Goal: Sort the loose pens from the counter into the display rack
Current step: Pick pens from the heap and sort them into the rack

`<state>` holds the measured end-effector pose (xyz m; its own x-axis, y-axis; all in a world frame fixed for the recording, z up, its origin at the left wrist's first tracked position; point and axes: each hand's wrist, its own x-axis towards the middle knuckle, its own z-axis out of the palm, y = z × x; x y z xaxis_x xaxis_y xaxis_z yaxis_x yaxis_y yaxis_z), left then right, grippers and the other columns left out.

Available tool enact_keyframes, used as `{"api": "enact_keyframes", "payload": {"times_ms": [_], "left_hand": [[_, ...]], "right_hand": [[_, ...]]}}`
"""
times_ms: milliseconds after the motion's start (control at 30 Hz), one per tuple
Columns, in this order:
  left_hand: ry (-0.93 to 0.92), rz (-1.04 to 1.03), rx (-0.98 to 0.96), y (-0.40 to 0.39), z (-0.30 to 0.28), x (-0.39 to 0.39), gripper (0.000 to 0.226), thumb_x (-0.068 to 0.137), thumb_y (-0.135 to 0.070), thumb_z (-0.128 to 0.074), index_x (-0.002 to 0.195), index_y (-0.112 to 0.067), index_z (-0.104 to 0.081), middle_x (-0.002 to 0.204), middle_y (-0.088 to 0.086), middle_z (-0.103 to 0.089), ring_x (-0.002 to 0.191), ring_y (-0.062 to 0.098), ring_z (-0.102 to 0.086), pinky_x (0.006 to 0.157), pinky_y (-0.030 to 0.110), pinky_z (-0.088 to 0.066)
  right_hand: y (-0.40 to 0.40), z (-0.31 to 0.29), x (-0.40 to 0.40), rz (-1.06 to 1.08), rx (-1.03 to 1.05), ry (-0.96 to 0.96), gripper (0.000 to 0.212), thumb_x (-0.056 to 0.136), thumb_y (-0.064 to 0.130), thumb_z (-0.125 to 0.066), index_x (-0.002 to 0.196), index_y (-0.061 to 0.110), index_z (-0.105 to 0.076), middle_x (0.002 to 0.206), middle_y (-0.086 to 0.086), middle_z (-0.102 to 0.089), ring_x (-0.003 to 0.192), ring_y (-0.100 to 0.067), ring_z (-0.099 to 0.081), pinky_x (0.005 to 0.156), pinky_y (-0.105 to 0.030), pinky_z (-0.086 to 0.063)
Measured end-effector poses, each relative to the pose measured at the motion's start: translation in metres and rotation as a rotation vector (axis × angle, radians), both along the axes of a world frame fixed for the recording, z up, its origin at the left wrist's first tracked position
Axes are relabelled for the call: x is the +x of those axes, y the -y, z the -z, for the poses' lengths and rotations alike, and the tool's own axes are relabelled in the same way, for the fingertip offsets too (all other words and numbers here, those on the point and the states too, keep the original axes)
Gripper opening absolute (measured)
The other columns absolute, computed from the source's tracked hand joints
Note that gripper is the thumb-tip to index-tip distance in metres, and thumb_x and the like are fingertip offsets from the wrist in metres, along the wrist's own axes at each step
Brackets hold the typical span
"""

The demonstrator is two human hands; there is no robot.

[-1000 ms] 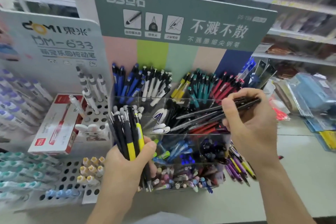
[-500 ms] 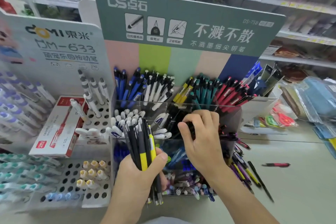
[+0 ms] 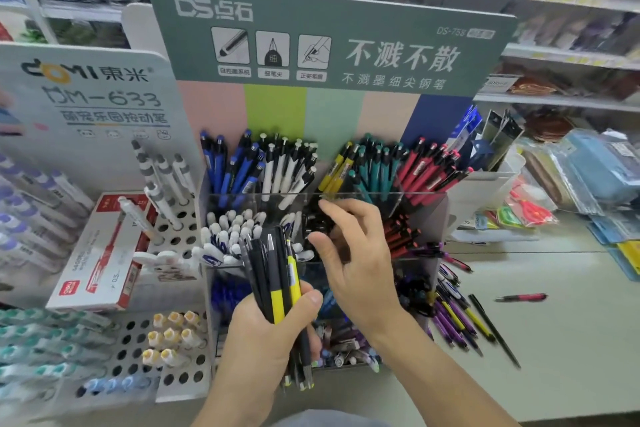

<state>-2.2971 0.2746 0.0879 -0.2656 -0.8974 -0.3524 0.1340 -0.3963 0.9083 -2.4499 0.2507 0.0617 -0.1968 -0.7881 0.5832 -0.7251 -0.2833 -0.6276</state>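
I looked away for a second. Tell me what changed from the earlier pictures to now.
The right hand carried its dark pens leftward and down into the display rack, let them go, and now hovers empty, fingers loose. The left hand still grips its black and yellow pen bundle.

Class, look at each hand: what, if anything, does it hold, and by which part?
The left hand grips a bundle of black and yellow pens around its lower half. The right hand holds nothing, fingers relaxed.
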Motion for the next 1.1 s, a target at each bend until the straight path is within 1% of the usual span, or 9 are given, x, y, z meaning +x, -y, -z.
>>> {"api": "enact_keyframes", "payload": {"times_ms": [67,167,267,400,500,667,767,900,1100], "left_hand": [[-0.031,0.009,0.019,0.000,-0.002,-0.001,0.016,0.087,-0.015,-0.070,0.093,0.000,-0.068,0.054,0.024,-0.056,0.044,0.028,-0.053,0.044,0.029,-0.048],[-0.087,0.024,0.032,0.002,-0.004,-0.002,0.033,0.079,-0.025,-0.070,0.104,-0.004,-0.065,0.057,0.020,-0.055,0.047,0.028,-0.053,0.047,0.033,-0.047],[-0.175,0.062,0.073,0.001,-0.005,-0.005,0.044,0.076,-0.027,-0.068,0.113,-0.004,-0.060,0.064,0.014,-0.055,0.048,0.028,-0.052,0.048,0.036,-0.048],[-0.253,0.186,0.129,-0.001,-0.005,-0.004,0.042,0.089,-0.026,-0.070,0.121,-0.002,-0.056,0.075,0.016,-0.058,0.055,0.031,-0.056,0.054,0.039,-0.052],[-0.272,0.277,0.157,-0.002,-0.005,0.000,0.047,0.085,-0.025,-0.067,0.126,-0.003,-0.057,0.084,0.021,-0.060,0.065,0.036,-0.060,0.062,0.042,-0.053],[-0.291,0.318,0.158,-0.003,-0.003,0.002,0.049,0.083,-0.017,-0.067,0.129,-0.004,-0.057,0.087,0.023,-0.062,0.069,0.037,-0.063,0.065,0.045,-0.055],[-0.267,0.295,0.162,-0.003,0.001,0.002,0.049,0.083,-0.017,-0.068,0.129,-0.004,-0.057,0.086,0.023,-0.061,0.069,0.037,-0.062,0.066,0.047,-0.054],[-0.253,0.256,0.152,-0.004,0.004,0.001,0.050,0.081,-0.019,-0.069,0.127,-0.004,-0.058,0.084,0.022,-0.061,0.065,0.035,-0.060,0.063,0.046,-0.053],[-0.243,0.207,0.186,-0.007,0.001,-0.004,0.043,0.089,-0.030,-0.068,0.118,0.001,-0.060,0.081,0.024,-0.059,0.052,0.030,-0.051,0.050,0.039,-0.048]], "right_hand": [[-0.006,0.007,-0.001,0.054,-0.059,-0.064,0.033,0.098,0.022,-0.067,0.129,0.009,-0.066,0.128,-0.008,-0.050,0.109,-0.020,-0.055,0.098,-0.023,-0.045],[-0.009,0.018,-0.009,0.147,-0.103,-0.229,0.033,0.101,0.030,-0.062,0.132,0.018,-0.066,0.141,-0.007,-0.049,0.133,-0.027,-0.046,0.112,-0.037,-0.033],[-0.005,0.027,-0.016,0.048,-0.074,-0.304,0.034,0.102,0.024,-0.060,0.135,0.015,-0.065,0.147,-0.006,-0.051,0.142,-0.028,-0.039,0.117,-0.042,-0.031],[-0.002,0.024,-0.031,0.090,-0.102,-0.212,0.031,0.096,0.008,-0.067,0.127,0.006,-0.069,0.128,-0.011,-0.062,0.124,-0.026,-0.052,0.109,-0.032,-0.041],[-0.002,0.015,-0.036,0.155,-0.097,-0.159,0.031,0.090,0.006,-0.075,0.121,0.005,-0.072,0.116,-0.011,-0.061,0.111,-0.024,-0.055,0.101,-0.018,-0.041],[-0.008,0.010,-0.030,0.177,0.016,-0.142,0.040,0.088,0.008,-0.077,0.126,0.010,-0.069,0.124,-0.011,-0.053,0.119,-0.011,-0.044,0.105,-0.010,-0.031],[-0.012,0.013,-0.021,0.218,0.091,-0.083,0.043,0.090,0.006,-0.075,0.132,0.014,-0.065,0.122,-0.006,-0.046,0.107,-0.006,-0.044,0.099,-0.009,-0.037],[-0.006,0.005,-0.018,0.166,0.072,-0.007,0.042,0.090,0.002,-0.073,0.130,0.013,-0.066,0.117,-0.003,-0.049,0.096,-0.013,-0.057,0.090,-0.021,-0.051],[-0.011,-0.008,-0.019,0.083,0.076,-0.070,0.036,0.097,0.010,-0.065,0.134,0.008,-0.065,0.119,-0.005,-0.051,0.098,-0.003,-0.049,0.089,-0.012,-0.044]]}}
